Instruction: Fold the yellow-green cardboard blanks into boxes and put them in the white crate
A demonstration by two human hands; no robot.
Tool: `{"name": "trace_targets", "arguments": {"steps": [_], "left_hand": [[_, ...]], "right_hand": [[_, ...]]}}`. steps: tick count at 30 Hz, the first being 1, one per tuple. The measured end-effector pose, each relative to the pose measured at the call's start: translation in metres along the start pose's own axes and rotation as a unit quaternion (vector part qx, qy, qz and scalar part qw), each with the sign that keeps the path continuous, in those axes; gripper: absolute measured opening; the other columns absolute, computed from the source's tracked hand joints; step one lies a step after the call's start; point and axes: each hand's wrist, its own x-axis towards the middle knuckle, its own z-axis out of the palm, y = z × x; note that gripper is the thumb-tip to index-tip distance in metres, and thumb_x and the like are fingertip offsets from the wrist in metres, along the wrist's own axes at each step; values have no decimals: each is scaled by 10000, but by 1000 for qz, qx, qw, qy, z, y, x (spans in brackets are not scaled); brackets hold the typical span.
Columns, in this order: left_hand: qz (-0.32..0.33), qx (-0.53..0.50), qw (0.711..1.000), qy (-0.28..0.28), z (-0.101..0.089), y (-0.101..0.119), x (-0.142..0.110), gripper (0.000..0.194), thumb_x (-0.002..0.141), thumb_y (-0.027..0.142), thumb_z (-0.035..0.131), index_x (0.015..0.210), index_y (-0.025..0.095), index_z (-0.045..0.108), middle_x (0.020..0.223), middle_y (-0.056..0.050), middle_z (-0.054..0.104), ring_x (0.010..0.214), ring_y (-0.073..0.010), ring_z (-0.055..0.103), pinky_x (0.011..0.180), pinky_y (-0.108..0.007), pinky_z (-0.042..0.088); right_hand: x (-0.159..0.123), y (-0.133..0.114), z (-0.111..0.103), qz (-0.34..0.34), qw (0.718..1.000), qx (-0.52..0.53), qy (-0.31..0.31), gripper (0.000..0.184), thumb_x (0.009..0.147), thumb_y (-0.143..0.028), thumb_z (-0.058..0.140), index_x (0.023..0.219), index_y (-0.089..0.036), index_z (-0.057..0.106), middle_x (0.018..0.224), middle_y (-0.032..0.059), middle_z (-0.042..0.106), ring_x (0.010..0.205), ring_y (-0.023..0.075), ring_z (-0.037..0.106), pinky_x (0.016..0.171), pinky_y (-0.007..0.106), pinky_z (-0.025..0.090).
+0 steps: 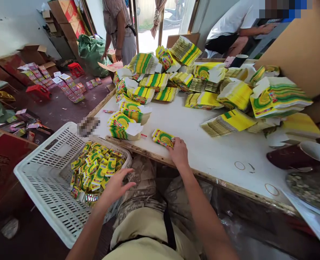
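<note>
At the near edge of the white table, my right hand [178,151] has its fingers closed on the right end of a small yellow-green carton [160,137], which lies on the tabletop. My left hand [118,186] is held over the right side of a white plastic basket [48,202], fingers apart and nothing in it. Inside that basket lies a heap of small yellow-green packets [97,164]. Just left of the carton, a stack of flat yellow-green cartons [123,126] rests by the table edge.
Many bundles of flat yellow cartons [154,81] cover the far side of the table [173,115]. A dark mug [290,157] lies on its side at right. One person [120,29] stands beyond the table; another [230,25] sits at the back right. Red stools [38,92] stand on the floor.
</note>
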Motion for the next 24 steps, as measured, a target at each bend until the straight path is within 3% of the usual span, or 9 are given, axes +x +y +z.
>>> {"name": "trace_targets", "arguments": {"steps": [5, 8, 9, 11, 14, 16, 18, 21, 24], "left_hand": [[30, -92, 993, -65, 14, 25, 12, 425, 812, 353, 726, 1214, 239, 644, 1187, -73, 704, 1095, -250, 652, 987, -402, 500], [27, -207, 976, -61, 23, 43, 20, 584, 768, 408, 771, 1299, 248, 586, 1243, -99, 677, 1125, -266, 637, 988, -417, 489], [30, -262, 964, -43, 27, 50, 22, 694, 738, 450, 792, 1351, 248, 539, 1298, -117, 644, 1170, -282, 613, 1002, -427, 478], [47, -384, 922, 11, 38, 62, 28, 916, 622, 564, 842, 1394, 224, 487, 1396, -151, 559, 1258, -329, 545, 1023, -442, 456], [31, -543, 832, 112, 53, 75, 39, 778, 666, 740, 702, 1193, 174, 618, 1115, -129, 684, 1126, -321, 607, 951, -415, 483], [6, -601, 778, 185, 58, 80, 45, 647, 730, 758, 620, 994, 168, 643, 890, -86, 676, 910, -261, 644, 829, -369, 507], [-1, -605, 750, 266, 58, 82, 48, 541, 777, 717, 602, 847, 180, 596, 771, -37, 600, 753, -185, 586, 740, -307, 482], [-28, -547, 763, 344, 52, 83, 44, 458, 801, 645, 640, 803, 198, 539, 732, 11, 503, 679, -129, 470, 698, -247, 426], [-59, -506, 798, 323, 46, 82, 34, 528, 740, 702, 670, 887, 209, 552, 786, 10, 504, 707, -135, 444, 710, -239, 421]], "right_hand": [[-2, 1, -11, 17, 996, 71, 50, 405, 768, -269, 659, 1096, -211, 429, 858, 27, 581, 783, 222, 608, 751, 392, 522], [-22, -8, -18, 10, 983, 172, 61, 542, 768, -395, 691, 1157, -239, 348, 864, -3, 574, 754, 189, 628, 688, 336, 542], [-33, -12, -18, 1, 968, 247, 47, 590, 736, -403, 736, 1159, -250, 356, 862, -8, 583, 752, 186, 635, 678, 324, 542], [-62, -24, -18, -3, 937, 345, -54, 586, 721, -360, 786, 1158, -260, 409, 831, -10, 612, 748, 180, 643, 674, 303, 543], [-107, -40, -15, -3, 896, 402, -188, 466, 768, -316, 772, 1129, -267, 481, 800, -4, 640, 703, 163, 639, 631, 267, 542], [-129, -50, -12, 2, 876, 434, -209, 412, 811, -333, 733, 1143, -265, 499, 793, 0, 642, 704, 164, 644, 625, 261, 544], [-141, -58, -9, -16, 880, 420, -223, 388, 820, -350, 719, 1145, -246, 536, 806, 13, 652, 715, 168, 646, 634, 261, 546], [-146, -65, -5, -82, 909, 330, -240, 360, 779, -362, 744, 1080, -216, 614, 802, 19, 668, 701, 169, 636, 644, 260, 546], [-143, -63, -4, -96, 923, 290, -232, 287, 791, -378, 714, 1014, -208, 650, 752, 6, 668, 656, 163, 633, 618, 246, 548]]}}
